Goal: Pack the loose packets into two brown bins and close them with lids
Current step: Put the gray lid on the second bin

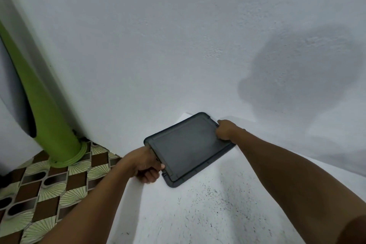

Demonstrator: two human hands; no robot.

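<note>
A dark grey rectangular lid (188, 147) lies tilted over the far part of a white speckled surface (198, 214), close to the white wall. My left hand (145, 163) grips the lid's near left edge with the fingers curled under it. My right hand (225, 130) grips the lid's far right edge. No brown bin and no packet shows in the head view.
A white wall (178, 45) fills the upper view, with my shadow on it at the right. A green pipe (45, 109) runs down to a patterned brown and green tiled floor (49, 194) at the lower left.
</note>
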